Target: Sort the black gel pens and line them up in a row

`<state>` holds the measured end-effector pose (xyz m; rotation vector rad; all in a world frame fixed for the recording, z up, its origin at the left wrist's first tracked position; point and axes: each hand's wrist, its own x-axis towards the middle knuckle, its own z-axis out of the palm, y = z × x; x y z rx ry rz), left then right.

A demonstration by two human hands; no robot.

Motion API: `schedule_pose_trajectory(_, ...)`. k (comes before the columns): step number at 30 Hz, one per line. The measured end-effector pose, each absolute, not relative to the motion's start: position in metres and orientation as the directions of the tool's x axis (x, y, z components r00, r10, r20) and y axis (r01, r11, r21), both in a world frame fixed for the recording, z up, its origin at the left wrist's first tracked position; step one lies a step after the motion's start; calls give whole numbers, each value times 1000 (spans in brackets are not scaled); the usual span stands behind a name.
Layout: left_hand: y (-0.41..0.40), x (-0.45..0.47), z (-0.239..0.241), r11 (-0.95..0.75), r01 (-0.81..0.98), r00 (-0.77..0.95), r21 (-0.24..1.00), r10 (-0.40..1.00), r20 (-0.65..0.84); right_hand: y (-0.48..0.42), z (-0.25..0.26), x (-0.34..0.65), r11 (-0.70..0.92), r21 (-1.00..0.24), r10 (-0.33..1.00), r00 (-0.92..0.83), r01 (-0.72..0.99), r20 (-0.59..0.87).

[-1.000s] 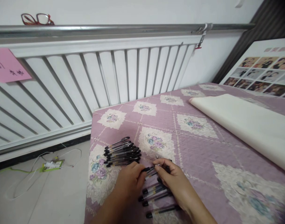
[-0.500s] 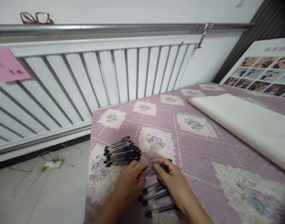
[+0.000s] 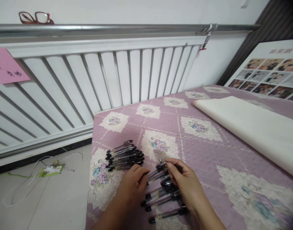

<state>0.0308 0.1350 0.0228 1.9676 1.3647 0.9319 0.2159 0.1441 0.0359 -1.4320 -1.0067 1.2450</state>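
My left hand (image 3: 133, 182) is closed, thumb and forefinger pinched on a black-ended pen (image 3: 146, 173) that is mostly hidden. To its right, my right hand (image 3: 186, 182) pinches a small clear plastic piece (image 3: 162, 156), whose exact kind I cannot make out. Beneath and beside the right hand lie several loose clear-barrelled pens (image 3: 160, 201) with black caps, partly covered by the fingers. A bundle of similar pens (image 3: 124, 156) lies side by side just beyond the left hand.
A purple flowered cloth (image 3: 160, 123) covers the table. A folded cream sheet (image 3: 251, 127) lies at right, before a photo board (image 3: 268, 72). Behind stands a white radiator (image 3: 122, 76) under a pipe holding glasses (image 3: 36, 18). A power strip (image 3: 51, 170) is on the floor.
My hands were close together over the pens; the right has drawn away to the right with the clear plastic piece in its fingers. My left hand has barely moved.
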Motion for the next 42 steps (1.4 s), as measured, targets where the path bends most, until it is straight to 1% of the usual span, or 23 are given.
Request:
schedule_pose_trajectory(4, 135, 28, 20, -324, 555, 251, 766, 943, 217, 146, 34, 225, -180, -982, 965, 204, 56, -165)
schedule_pose_trajectory(7, 134, 27, 18, -350, 562, 273, 749, 934, 231, 148, 32, 232, -137, -983, 965, 242, 124, -104)
schedule_pose_trajectory(11, 132, 29, 20, -365, 558, 289, 745, 927, 237, 152, 26, 236, -69, -960, 969, 246, 272, 0)
schedule_pose_trajectory(13, 133, 32, 25, -340, 555, 260, 759, 938, 230, 155, 24, 235, 14, -918, 972, 210, 397, 105)
schedule_pose_trajectory(15, 138, 38, 34, -319, 560, 237, 765, 946, 221, 157, 23, 233, 115, -852, 968, 136, 511, 212)
schedule_pose_trajectory(18, 150, 51, 46, -302, 570, 230, 764, 951, 205, 159, 23, 232, 204, -778, 958, 42, 594, 284)
schedule_pose_trajectory(21, 162, 69, 48, -258, 591, 171, 764, 966, 194, 160, 23, 235, 217, -758, 954, 31, 615, 298)
schedule_pose_trajectory(24, 168, 83, 38, -240, 647, 152, 724, 971, 186, 160, 23, 239, 216, -748, 956, 22, 627, 294)
schedule_pose_trajectory(29, 172, 88, 18, -234, 753, 164, 615, 972, 169, 156, 22, 236, 217, -723, 964, -29, 656, 263)
schedule_pose_trajectory(34, 177, 86, 14, -241, 831, 204, 501, 970, 129, 157, 23, 224, 194, -674, 975, -67, 713, 210)
schedule_pose_trajectory(38, 173, 85, 18, -247, 882, 225, 402, 969, 101, 160, 21, 219, 162, -648, 981, -52, 744, 186)
schedule_pose_trajectory(42, 172, 85, 21, -264, 905, 256, 333, 964, 69, 163, 15, 217, 155, -632, 979, -30, 760, 203)
